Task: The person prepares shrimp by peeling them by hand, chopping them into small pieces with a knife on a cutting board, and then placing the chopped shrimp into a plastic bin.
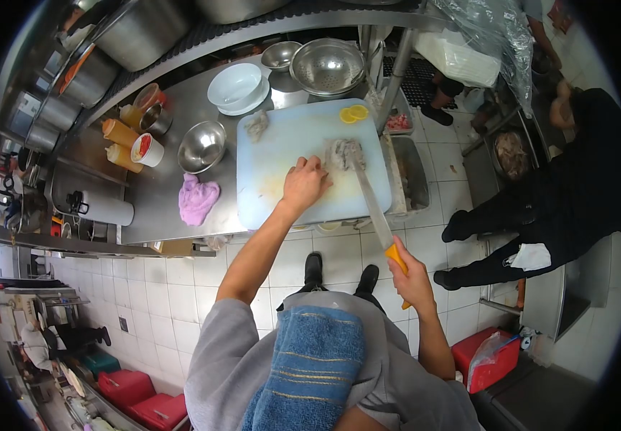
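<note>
My right hand (412,276) is wrapped round the orange handle of a long knife (374,205). The blade slants away from me, its far end at a pile of grey, wet-looking chopped food (344,153). On the pale cutting board (274,201), left of that pile, rests my left hand (307,185) with its fingers curled in; whatever may be under the fingertips is hidden. Another small grey heap (257,125) lies at the board's far left corner. Two lemon slices (353,113) sit near the far right corner.
Left of the board are a purple cloth (197,199), a steel bowl (202,147) and sauce bottles (119,132). White plates (235,87) and a colander (327,66) stand behind it. A shelf edge (253,39) runs above. A person in black (562,172) is at the right.
</note>
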{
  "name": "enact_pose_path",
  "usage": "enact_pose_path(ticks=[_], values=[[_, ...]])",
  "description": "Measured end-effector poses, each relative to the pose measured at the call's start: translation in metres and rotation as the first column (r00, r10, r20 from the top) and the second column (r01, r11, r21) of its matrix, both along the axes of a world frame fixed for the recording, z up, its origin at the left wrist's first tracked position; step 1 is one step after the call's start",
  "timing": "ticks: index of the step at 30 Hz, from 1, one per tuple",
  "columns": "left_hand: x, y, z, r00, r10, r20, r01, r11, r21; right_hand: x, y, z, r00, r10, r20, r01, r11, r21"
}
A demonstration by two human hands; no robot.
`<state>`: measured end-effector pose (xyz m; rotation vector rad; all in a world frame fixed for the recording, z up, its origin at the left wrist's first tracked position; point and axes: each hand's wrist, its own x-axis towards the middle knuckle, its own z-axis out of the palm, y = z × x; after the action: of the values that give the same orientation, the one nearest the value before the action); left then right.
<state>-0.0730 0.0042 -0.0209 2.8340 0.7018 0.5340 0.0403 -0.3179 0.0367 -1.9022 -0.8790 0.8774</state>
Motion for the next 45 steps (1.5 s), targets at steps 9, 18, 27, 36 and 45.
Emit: enact_pose_path(ticks=[9, 18, 27, 36, 45], values=[[0.007, 0.009, -0.003, 0.974, 0.219, 0.055, -0.190, 0.926, -0.328, -0.005, -0.012, 0.006, 0.997, -0.040, -0.067, 0.038, 0.999, -0.024], [0.013, 0.032, 0.076, 0.986, 0.167, 0.004, -0.092, 0.569, -0.817, -0.004, -0.028, -0.005, 0.983, -0.102, -0.151, 0.096, 0.994, -0.043], [0.143, -0.006, 0.145, 0.957, -0.202, 0.207, 0.284, 0.797, -0.533, -0.015, -0.052, -0.024, 0.995, -0.027, 0.091, 0.018, 0.995, 0.102], [0.247, -0.040, 0.124, 0.942, -0.317, 0.111, 0.321, 0.753, -0.575, -0.025, -0.062, -0.031, 0.998, -0.048, -0.033, 0.049, 0.997, 0.059], [0.252, -0.018, 0.079, 0.894, -0.396, 0.207, 0.433, 0.653, -0.621, -0.019, -0.064, -0.031, 0.999, -0.021, -0.048, 0.023, 0.998, 0.058]])
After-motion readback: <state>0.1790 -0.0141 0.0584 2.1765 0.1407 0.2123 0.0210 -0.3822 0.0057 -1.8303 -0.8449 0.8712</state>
